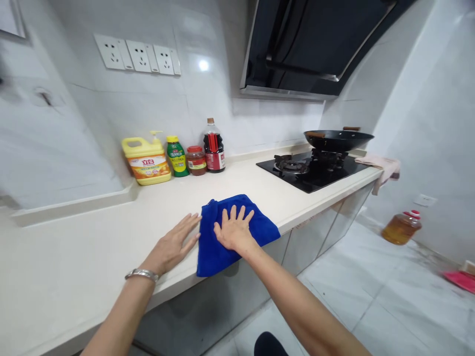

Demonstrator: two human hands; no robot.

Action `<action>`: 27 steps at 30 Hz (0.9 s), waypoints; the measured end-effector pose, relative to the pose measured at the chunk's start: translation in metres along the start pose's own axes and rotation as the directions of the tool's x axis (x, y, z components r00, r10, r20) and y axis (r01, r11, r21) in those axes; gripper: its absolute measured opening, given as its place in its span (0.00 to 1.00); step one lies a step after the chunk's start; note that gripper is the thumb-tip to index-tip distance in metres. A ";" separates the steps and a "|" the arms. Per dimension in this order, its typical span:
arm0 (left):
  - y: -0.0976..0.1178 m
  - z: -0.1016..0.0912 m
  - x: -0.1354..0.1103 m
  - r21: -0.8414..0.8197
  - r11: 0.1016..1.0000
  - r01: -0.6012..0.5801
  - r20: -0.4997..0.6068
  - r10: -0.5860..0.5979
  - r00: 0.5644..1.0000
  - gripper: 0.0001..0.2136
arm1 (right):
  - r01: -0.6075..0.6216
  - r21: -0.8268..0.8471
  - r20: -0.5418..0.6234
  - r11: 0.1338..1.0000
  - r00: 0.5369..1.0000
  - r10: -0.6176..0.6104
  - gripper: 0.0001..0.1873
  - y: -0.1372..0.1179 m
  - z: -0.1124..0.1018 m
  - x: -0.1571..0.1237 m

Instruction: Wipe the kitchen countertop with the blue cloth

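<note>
A blue cloth (213, 252) lies spread on the pale countertop (85, 257), its near part hanging over the front edge. My right hand (234, 230) rests flat on the cloth with its fingers spread. At the cloth's left edge is my left hand (172, 247), fingers stretched out, the fingertips at or just touching the fabric. A silver bracelet (142, 274) circles my left wrist. Neither hand grips anything.
Along the wall stand a yellow detergent jug (146, 160), a green bottle (177, 157), a red-lidded jar (196, 160) and a dark sauce bottle (214, 148). Rightward are a gas hob (311, 180), a wok (339, 142) and a pink cloth (386, 167). An oil jug (402, 228) sits on the floor.
</note>
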State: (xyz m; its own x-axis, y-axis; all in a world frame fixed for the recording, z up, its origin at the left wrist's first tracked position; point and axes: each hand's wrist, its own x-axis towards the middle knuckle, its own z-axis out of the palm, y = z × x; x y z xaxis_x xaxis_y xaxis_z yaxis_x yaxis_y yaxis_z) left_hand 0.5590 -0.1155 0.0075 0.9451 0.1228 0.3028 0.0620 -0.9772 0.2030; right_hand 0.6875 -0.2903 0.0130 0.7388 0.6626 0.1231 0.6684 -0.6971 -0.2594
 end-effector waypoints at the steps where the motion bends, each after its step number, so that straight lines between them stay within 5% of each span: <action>1: 0.002 -0.001 0.000 -0.009 1.000 -0.017 0.013 0.018 1.000 0.31 | 0.011 0.007 -0.001 1.000 1.000 -0.011 0.39 -0.006 0.001 -0.002; 5: 0.004 -0.004 0.001 -0.038 0.999 0.001 0.075 0.001 0.997 0.27 | 0.049 0.032 0.031 0.998 0.998 -0.050 0.40 -0.015 0.001 -0.005; 9: 0.006 -0.008 0.001 -0.051 0.998 0.039 -0.039 -0.041 0.998 0.22 | 0.097 0.031 0.072 0.995 0.992 -0.099 0.41 -0.008 -0.008 -0.004; 13: 0.012 -0.011 -0.001 -0.008 0.988 0.153 -0.147 -0.153 0.977 0.15 | 0.203 -0.036 0.158 0.979 0.968 -0.195 0.40 0.020 -0.024 0.002; 19: 0.013 -0.011 0.000 -0.009 0.979 0.204 -0.126 -0.203 0.971 0.16 | 0.412 0.052 0.171 0.910 0.894 -0.414 0.35 0.083 -0.035 0.006; 27: 0.013 -0.009 0.003 0.041 0.979 0.202 -0.119 -0.196 0.973 0.16 | 0.403 -0.010 0.196 0.915 0.898 -0.394 0.36 0.084 -0.025 0.006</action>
State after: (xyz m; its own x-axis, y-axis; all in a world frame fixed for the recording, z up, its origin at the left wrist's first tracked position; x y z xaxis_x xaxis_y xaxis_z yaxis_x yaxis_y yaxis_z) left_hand 0.5603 -0.1265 0.0196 0.8698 0.3314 0.3655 0.2646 -0.9386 0.2214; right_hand 0.7503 -0.3518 0.0157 0.3836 0.9232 0.0247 0.9104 -0.3735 -0.1781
